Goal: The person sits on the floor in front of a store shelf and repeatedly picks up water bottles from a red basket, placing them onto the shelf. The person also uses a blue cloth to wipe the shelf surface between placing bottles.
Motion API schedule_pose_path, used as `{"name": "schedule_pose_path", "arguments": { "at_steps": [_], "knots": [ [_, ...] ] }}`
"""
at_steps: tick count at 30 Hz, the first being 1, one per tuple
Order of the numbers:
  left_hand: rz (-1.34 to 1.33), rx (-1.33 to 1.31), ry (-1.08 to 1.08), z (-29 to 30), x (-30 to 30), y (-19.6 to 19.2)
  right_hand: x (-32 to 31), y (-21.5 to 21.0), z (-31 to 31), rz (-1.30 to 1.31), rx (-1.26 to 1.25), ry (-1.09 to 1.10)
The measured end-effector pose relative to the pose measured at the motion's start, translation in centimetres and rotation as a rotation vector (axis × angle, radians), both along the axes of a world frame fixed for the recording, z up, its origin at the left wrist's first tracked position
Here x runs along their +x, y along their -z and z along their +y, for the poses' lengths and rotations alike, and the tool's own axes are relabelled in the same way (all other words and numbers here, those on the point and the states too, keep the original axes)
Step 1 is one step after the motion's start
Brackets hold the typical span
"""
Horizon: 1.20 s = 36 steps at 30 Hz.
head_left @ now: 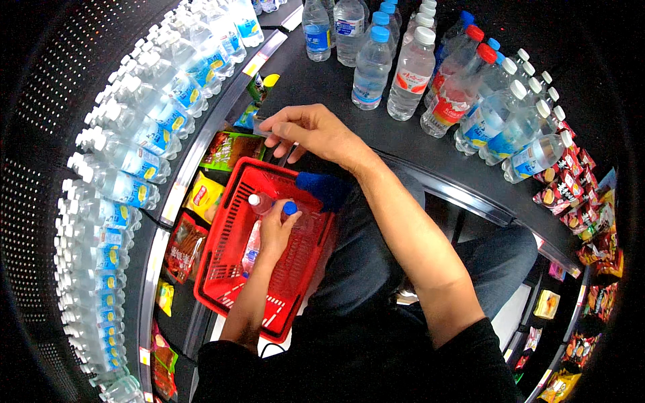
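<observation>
My left hand [274,235] reaches down into a red plastic shopping basket [218,262]. Its fingers are closed round a clear water bottle whose blue cap [289,207] shows beside the thumb; the hand hides part of the bottle. Close by in the basket is another bottle with a white cap [254,199]. Above the basket's far end is my right hand [312,134], fingers loosely bent and apart, with nothing plainly held. It is near the shelf edge and a green snack packet [235,151]. A dark blue cloth-like thing [322,190] lies at the basket's right rim.
Rows of water bottles [141,158] line the shelf on the left. More bottles [410,74], some with red caps [474,33], stand on the black shelf ahead. Snack packets fill lower shelves, including a yellow one [205,197]. My bent knee [504,262] is below the right shelf edge.
</observation>
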<state>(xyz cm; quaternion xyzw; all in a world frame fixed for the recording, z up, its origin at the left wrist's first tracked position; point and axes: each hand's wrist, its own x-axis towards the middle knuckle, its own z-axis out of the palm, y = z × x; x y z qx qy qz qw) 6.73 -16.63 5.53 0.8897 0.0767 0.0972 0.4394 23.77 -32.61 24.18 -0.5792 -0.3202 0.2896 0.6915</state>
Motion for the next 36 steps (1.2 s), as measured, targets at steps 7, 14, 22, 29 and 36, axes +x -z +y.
{"name": "schedule_pose_path", "arguments": {
  "at_steps": [7,14,22,29,36],
  "knots": [
    [0.044,0.146,0.031,-0.7,1.0,6.1,0.0,0.1,0.0,-0.002,-0.034,0.049],
    [0.043,0.293,0.031,-1.1,2.1,6.8,-0.1,0.6,0.6,0.059,0.011,0.160],
    [-0.255,0.330,-0.070,-1.1,2.9,-0.7,0.8,0.8,0.0,0.083,0.007,0.376],
    [-0.511,-0.315,-0.060,0.0,14.7,-12.4,1.6,1.0,1.1,-0.257,0.246,0.854],
    [-0.638,-0.317,0.261,-5.0,29.7,-21.7,0.7,-1.3,0.4,-0.310,0.360,0.866]
  ]
}}
